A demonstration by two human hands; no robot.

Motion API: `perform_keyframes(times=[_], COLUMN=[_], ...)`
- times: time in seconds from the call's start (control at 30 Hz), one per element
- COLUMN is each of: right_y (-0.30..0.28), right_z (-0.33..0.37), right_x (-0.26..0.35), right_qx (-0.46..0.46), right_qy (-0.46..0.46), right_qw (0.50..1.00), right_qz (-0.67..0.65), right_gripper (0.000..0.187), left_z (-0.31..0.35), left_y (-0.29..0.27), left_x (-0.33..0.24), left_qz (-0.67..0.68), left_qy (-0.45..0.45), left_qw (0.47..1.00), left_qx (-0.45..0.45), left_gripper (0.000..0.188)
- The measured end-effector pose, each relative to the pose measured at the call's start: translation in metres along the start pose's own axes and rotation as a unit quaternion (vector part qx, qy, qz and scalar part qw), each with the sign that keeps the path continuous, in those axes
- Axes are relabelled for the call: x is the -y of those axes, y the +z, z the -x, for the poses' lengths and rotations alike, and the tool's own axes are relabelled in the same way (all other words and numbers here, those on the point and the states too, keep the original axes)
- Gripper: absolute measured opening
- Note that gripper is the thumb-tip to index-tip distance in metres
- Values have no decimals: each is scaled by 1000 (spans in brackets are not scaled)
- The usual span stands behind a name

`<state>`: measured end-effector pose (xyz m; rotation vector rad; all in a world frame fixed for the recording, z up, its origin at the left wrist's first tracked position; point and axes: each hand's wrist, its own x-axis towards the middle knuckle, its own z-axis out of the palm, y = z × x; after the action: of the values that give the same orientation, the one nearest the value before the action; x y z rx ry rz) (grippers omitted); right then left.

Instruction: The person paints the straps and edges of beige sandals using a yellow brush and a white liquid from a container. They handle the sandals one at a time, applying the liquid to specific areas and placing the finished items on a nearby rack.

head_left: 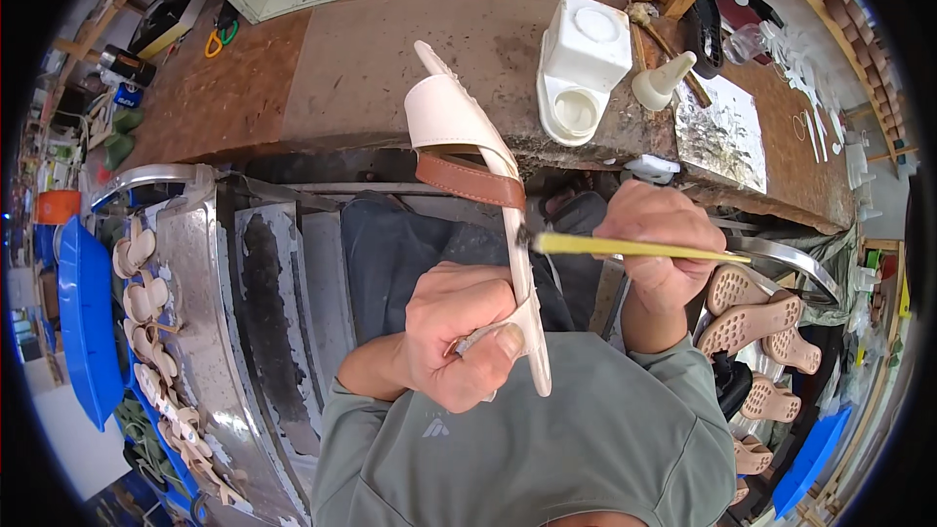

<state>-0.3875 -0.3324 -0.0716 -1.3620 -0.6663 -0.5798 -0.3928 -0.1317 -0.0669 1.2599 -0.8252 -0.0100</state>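
Left hand clenched on heel end of cream sandal with brown strap, held edge-up above the lap; right hand grips yellow brush, tip touching sandal's sole edge.

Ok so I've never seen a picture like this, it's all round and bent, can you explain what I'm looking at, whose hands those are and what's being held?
The picture comes from a wide fisheye camera worn on a person's head, looking down, which is why straight edges curve near the rim. The two bare hands belong to that person; there is no machine.

The left hand grips a cream sandal with a brown strap, held up on edge by its heel end. The right hand holds a thin yellow-handled brush, its tip touching the edge of the sandal's sole.

Beyond lies a worn brown workbench with a white plastic container and a cream cone-tipped bottle. To the person's right, tan soles are piled up; to the left, more sandal parts lie in a row beside a blue tray.
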Motion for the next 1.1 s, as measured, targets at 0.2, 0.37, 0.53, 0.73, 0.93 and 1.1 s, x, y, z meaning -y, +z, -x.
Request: perform_keyframes(times=[0.2,0.37,0.53,0.73,0.93,1.1], right_y=[-8,-3,6,1,7,11], right_z=[2,-6,19,5,-55,-20], right_x=[2,-3,3,-1,-17,12], right_qx=[29,-34,10,51,-61,128], right_qy=[48,79,60,95,135,-22], right_qw=[994,994,989,990,986,989], right_qz=[-97,-64,-133,-94,-73,75], right_gripper=[17,15,16,15,16,24], left_z=[1,1,7,23,13,28], left_y=[-2,4,2,-4,-1,-23], left_x=[0,-1,4,16,8,26], left_qz=[-16,1,44,223,227,237], left_qy=[3,7,-3,-33,43,-12], left_qw=[1000,1000,998,973,973,964], left_qx=[8,-4,-40,-46,11,-119], left_gripper=[10,15,24,29,28,34])
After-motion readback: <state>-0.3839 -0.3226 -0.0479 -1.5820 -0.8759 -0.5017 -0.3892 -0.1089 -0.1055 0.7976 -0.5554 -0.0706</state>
